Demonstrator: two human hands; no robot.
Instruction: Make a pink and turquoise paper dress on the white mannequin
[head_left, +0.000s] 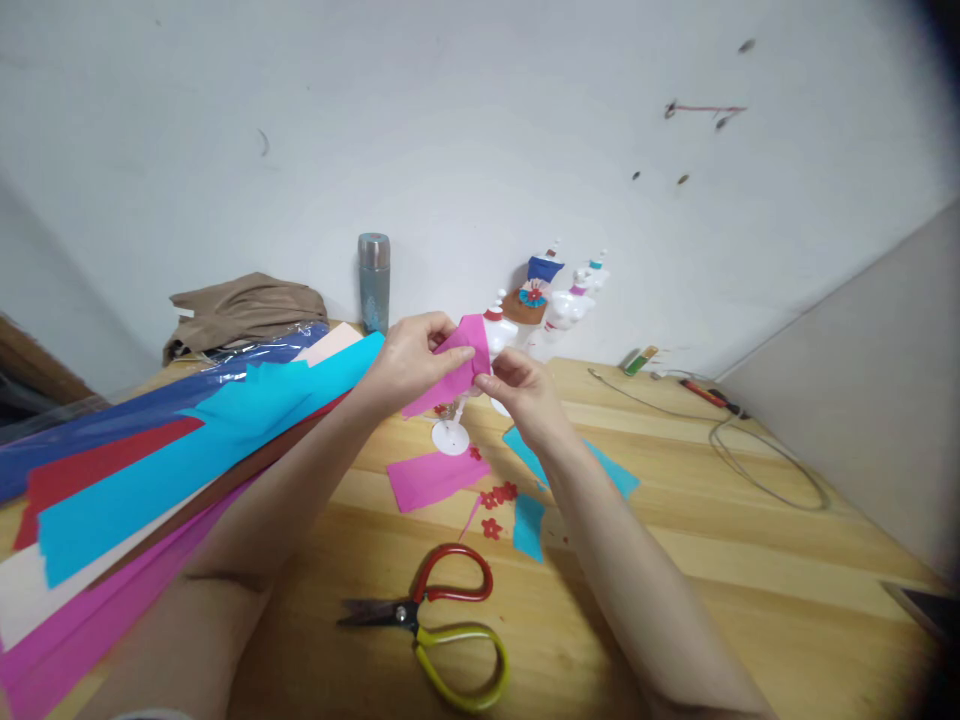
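Pinching a bright pink, thin flexible sheet [471, 340] between thumb and fingers, your left hand [416, 358] holds it against a small white mannequin with a red collar [504, 336]. Your right hand [525, 395] grips the sheet's lower edge beside the mannequin's body. Just below your hands shows a round white base [450, 437]; whether it touches the pale wooden bench [675, 530] you cannot tell. Nearer you lie a flat pink rectangle [435, 482], small red flower cutouts [491, 528] and open scissors with one red and one yellow handle [405, 613]. Beyond your hands stand more white mannequins [568, 307].
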